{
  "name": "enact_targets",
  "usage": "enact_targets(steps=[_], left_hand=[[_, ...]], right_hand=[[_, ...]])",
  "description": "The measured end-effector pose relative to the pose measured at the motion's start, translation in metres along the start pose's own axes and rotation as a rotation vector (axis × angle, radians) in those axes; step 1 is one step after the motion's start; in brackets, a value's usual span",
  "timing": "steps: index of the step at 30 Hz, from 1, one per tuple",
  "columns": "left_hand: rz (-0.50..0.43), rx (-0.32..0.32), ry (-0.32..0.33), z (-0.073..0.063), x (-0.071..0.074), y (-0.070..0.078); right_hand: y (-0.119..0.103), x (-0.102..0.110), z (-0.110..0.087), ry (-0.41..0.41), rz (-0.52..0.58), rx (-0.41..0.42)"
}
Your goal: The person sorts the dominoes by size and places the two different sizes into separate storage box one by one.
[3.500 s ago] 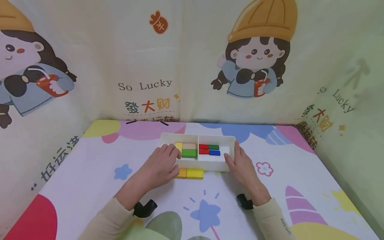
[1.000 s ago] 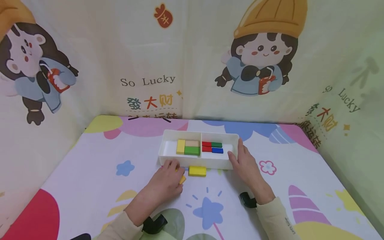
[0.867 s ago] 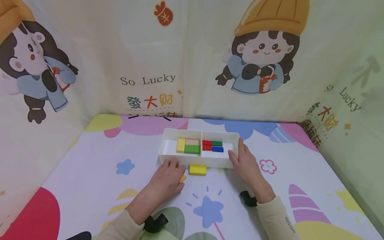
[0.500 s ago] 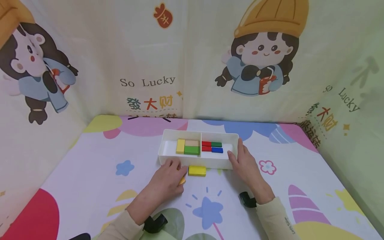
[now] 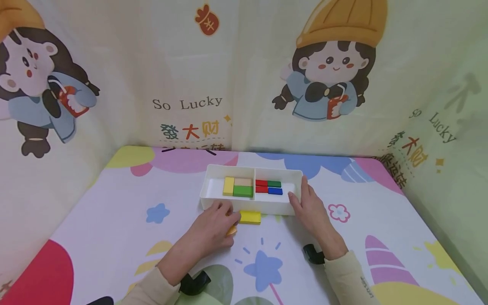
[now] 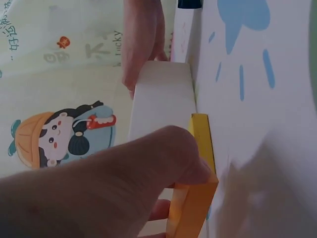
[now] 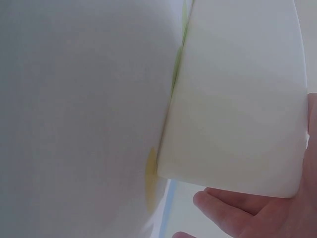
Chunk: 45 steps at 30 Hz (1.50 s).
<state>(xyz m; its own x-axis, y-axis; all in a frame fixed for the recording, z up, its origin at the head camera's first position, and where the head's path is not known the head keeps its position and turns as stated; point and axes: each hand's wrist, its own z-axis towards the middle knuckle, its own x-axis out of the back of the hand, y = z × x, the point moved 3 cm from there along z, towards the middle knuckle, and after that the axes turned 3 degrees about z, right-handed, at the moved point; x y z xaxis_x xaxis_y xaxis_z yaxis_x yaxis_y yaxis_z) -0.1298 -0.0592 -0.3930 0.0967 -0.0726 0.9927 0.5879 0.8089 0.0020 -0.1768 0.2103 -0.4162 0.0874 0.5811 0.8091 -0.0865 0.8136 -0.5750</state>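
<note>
My left hand (image 5: pixel 211 224) pinches an orange wooden block (image 6: pixel 194 206) between thumb and fingers, low at the front left of a white two-part box (image 5: pixel 272 207). Just right of those fingers a yellow block (image 5: pixel 250 217) lies against the box's front wall. At the box's right end my right hand (image 5: pixel 313 214) holds the corner, thumb at the front rim and fingers along the end wall. The left compartment has a light yellow block (image 5: pixel 228 186), a green block (image 5: pixel 242 191) and a beige block (image 5: pixel 243 182). Red, green and blue blocks (image 5: pixel 275 191) lie flat in the right one.
A patterned cloth (image 5: pixel 114 237) covers the table. Printed curtains (image 5: pixel 251 84) stand behind and at both sides. Black wrist mounts (image 5: pixel 195 283) hang under each forearm, and a dark object (image 5: pixel 101 301) shows at the bottom left edge.
My left hand has moved from the box's left compartment to the front, where it has taken the orange block from beside the yellow one. Lately it has shifted slightly right. My right hand stays at the box.
</note>
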Motion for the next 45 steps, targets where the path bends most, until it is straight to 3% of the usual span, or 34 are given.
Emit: enact_targets(steps=[4,11,14,23,31,38,45], left_hand=[[-0.033,-0.028,0.007,0.000,0.004,-0.001],[-0.034,-0.163,0.058,0.003,0.016,-0.002],[-0.029,-0.184,0.052,0.006,0.022,-0.003],[-0.006,-0.187,0.085,0.013,0.037,-0.011],[-0.019,-0.175,0.060,0.014,0.044,-0.018],[-0.013,-0.143,0.058,0.016,0.052,-0.023],[-0.010,-0.097,0.096,0.017,0.060,-0.035]], right_hand=[[-0.001,0.000,0.001,0.005,0.007,0.010],[-0.003,0.000,-0.001,0.014,0.011,0.014],[-0.003,0.000,-0.002,0.010,0.007,0.003],[-0.001,0.003,0.000,0.014,0.003,-0.010],[0.000,-0.001,0.000,0.014,-0.004,0.009],[-0.002,0.001,-0.002,0.069,-0.076,0.034],[-0.005,0.003,-0.002,0.053,-0.160,0.040]])
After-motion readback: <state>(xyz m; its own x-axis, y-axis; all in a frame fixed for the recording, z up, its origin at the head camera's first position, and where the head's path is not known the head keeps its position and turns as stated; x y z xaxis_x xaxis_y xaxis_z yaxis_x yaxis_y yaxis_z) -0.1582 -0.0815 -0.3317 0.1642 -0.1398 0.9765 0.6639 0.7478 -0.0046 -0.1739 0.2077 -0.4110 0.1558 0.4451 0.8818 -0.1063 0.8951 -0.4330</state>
